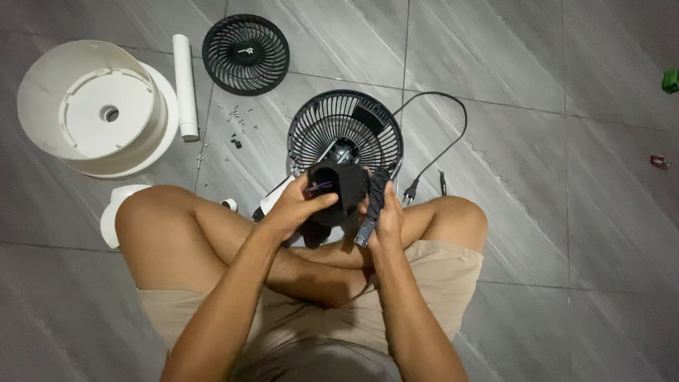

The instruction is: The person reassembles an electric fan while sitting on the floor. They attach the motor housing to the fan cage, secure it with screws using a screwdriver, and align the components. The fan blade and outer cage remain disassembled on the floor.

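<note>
Black motor housing (338, 189) sits over my crossed legs, just in front of the black fan grille (344, 131) standing on the floor. My left hand (297, 209) wraps around the housing's side. My right hand (385, 216) is closed on a long black strip (373, 205) beside it. I think a firm, steady grip works best, minding the coloured wires inside. Grey floor tiles (530, 64) carry tiny screws (237, 124), a white tube (185, 85), a white round base (99, 106), another grille (245, 54) and a power plug (410, 189).
</note>
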